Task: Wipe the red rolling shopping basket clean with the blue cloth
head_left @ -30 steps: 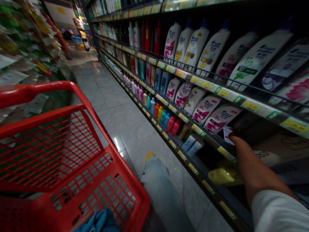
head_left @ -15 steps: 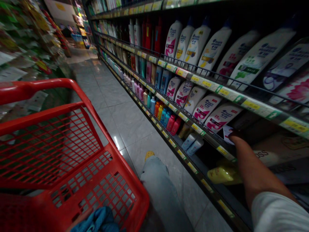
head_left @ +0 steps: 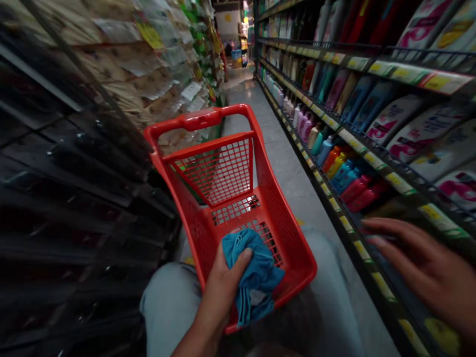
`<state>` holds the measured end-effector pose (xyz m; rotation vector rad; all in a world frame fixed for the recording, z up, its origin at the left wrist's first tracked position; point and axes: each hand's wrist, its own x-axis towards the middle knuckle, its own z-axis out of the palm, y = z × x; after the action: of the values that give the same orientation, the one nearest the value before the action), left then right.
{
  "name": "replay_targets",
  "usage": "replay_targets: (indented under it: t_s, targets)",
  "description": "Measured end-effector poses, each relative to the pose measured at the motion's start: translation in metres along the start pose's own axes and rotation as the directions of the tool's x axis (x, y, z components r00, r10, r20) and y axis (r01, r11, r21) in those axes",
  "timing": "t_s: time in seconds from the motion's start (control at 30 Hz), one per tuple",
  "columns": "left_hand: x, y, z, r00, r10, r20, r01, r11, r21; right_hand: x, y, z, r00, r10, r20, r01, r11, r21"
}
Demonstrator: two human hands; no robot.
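A red plastic shopping trolley basket (head_left: pixel 197 119) with mesh sides stands in the middle of the view, its long handle pointing away from me. My left hand (head_left: pixel 221 292) is shut on a crumpled blue cloth (head_left: pixel 253 275) at the near end of the basket, and the cloth lies against the mesh floor. My right hand (head_left: pixel 424 263) is open, fingers apart, holding nothing visible. It hovers next to a yellow-labelled shelf edge (head_left: pixel 383 286), near red bottles (head_left: pixel 357 196).
Shelves of shampoo and toiletry bottles (head_left: pixel 394 119) line the right of the aisle. Hanging packets (head_left: pixel 141 74) and dark glossy shelving (head_left: pixel 74 198) fill the left. A tiled floor (head_left: pixel 286 158) runs ahead, and my jeans-covered legs (head_left: pixel 167 302) show below.
My right hand has drawn back from the low shelf and the white card. The view has swung left, centring the basket, and my left hand has come up with the blue cloth.
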<state>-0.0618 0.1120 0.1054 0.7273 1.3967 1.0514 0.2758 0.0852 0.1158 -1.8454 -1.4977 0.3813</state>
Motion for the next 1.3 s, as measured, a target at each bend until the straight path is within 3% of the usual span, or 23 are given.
replay_targets:
  t_s: [0.07, 0.13, 0.2, 0.27, 0.37, 0.47, 0.57, 0.63, 0.77, 0.8, 0.83, 0.9, 0.93, 1.0, 1.03, 1.07, 1.1, 1.17, 1.3]
  targets:
    - [-0.006, 0.0, -0.002, 1.0, -0.023, 0.017, 0.025, 0.993, -0.118, -0.015, -0.064, 0.047, 0.937, -0.186, 0.297, 0.103, 0.956, 0.274]
    - [-0.011, -0.001, -0.004, 1.0, -0.027, 0.011, 0.028, 0.979, -0.202, -0.029, -0.11, 0.086, 0.846, -0.307, 0.435, 0.123, 0.908, 0.401]
    - [-0.016, 0.0, -0.008, 1.0, -0.02, -0.013, 0.017, 0.973, -0.232, -0.04, -0.136, 0.115, 0.784, -0.343, 0.518, 0.107, 0.896, 0.431]
    - [-0.019, 0.002, -0.013, 0.999, -0.008, -0.041, -0.001, 0.977, -0.214, -0.047, -0.146, 0.136, 0.768, -0.33, 0.549, 0.078, 0.899, 0.431]
    - [-0.021, 0.005, -0.023, 0.997, 0.068, -0.046, -0.074, 0.982, -0.173, -0.047, -0.15, 0.153, 0.814, -0.297, 0.5, 0.035, 0.884, 0.467]
    - [-0.02, 0.007, -0.033, 0.993, 0.121, -0.009, -0.12, 0.972, -0.202, -0.034, -0.15, 0.155, 0.834, -0.236, 0.498, -0.078, 0.844, 0.53]
    - [-0.017, 0.007, -0.044, 0.995, 0.091, 0.043, -0.078, 0.967, -0.242, -0.018, -0.15, 0.149, 0.789, -0.165, 0.591, -0.274, 0.767, 0.58]
    - [-0.015, 0.009, -0.051, 0.995, 0.064, 0.071, -0.042, 0.962, -0.271, -0.011, -0.15, 0.145, 0.714, -0.176, 0.678, -0.42, 0.666, 0.616]
    - [-0.014, 0.02, -0.061, 0.982, 0.006, 0.189, 0.068, 0.921, -0.384, -0.009, -0.151, 0.143, 0.458, -0.346, 0.819, -0.655, 0.491, 0.574]
    - [-0.014, 0.024, -0.062, 0.974, -0.006, 0.225, 0.099, 0.908, -0.406, -0.009, -0.152, 0.144, 0.426, -0.353, 0.833, -0.685, 0.476, 0.552]
    - [-0.014, 0.028, -0.063, 0.968, -0.015, 0.251, 0.124, 0.898, -0.422, -0.008, -0.152, 0.145, 0.428, -0.326, 0.843, -0.701, 0.469, 0.537]
    - [-0.012, 0.032, -0.063, 0.964, -0.028, 0.265, 0.148, 0.882, -0.446, -0.006, -0.153, 0.149, 0.513, -0.199, 0.835, -0.675, 0.508, 0.535]
    - [-0.011, 0.033, -0.061, 0.967, -0.027, 0.254, 0.145, 0.875, -0.461, -0.005, -0.154, 0.152, 0.597, -0.122, 0.793, -0.611, 0.572, 0.548]
    - [-0.01, 0.029, -0.054, 0.976, -0.011, 0.219, 0.121, 0.86, -0.495, -0.008, -0.157, 0.159, 0.812, -0.054, 0.581, -0.347, 0.756, 0.555]
    - [-0.009, 0.026, -0.05, 0.978, -0.002, 0.208, 0.109, 0.855, -0.508, -0.013, -0.159, 0.163, 0.89, -0.09, 0.448, -0.178, 0.835, 0.521]
    - [-0.009, 0.022, -0.045, 0.978, 0.007, 0.208, 0.103, 0.853, -0.512, -0.019, -0.161, 0.168, 0.929, -0.158, 0.335, -0.019, 0.883, 0.469]
    - [-0.008, 0.018, -0.04, 0.977, 0.019, 0.214, 0.095, 0.855, -0.509, -0.027, -0.163, 0.172, 0.939, -0.231, 0.254, 0.11, 0.903, 0.416]
    - [-0.007, 0.01, -0.032, 0.977, 0.043, 0.21, 0.063, 0.879, -0.473, -0.043, -0.166, 0.177, 0.912, -0.351, 0.212, 0.265, 0.898, 0.351]
    - [-0.005, 0.004, -0.034, 0.993, 0.06, 0.101, -0.015, 0.916, -0.402, -0.049, -0.161, 0.165, 0.771, -0.538, 0.34, 0.389, 0.821, 0.418]
